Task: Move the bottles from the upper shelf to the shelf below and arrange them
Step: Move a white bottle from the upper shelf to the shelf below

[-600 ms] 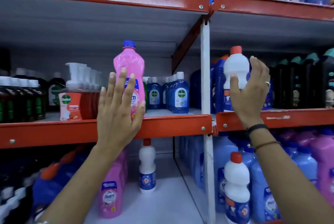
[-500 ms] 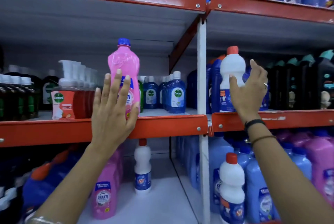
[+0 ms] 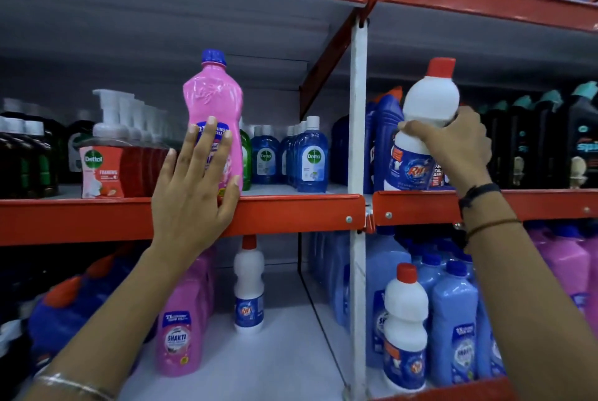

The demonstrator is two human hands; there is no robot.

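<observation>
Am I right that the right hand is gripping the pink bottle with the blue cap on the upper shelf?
Not quite. In the head view the right hand grips the white bottle with the red cap. The pink bottle stands by the open left hand.

Glossy plastic pink bottle (image 3: pixel 212 115); painted metal shelf edge (image 3: pixel 291 213).

Dim, cool-toned illumination throughout; source not visible. Deep shadow under the grey upper shelf underside (image 3: pixel 161 28) and across the dark bottles at far left (image 3: pixel 26 157). Soft sheen on the pink plastic bottle with blue cap (image 3: pixel 212 115). Wide-angle bowing at frame edges. Corners blurred, centre moderately sharp.
</observation>
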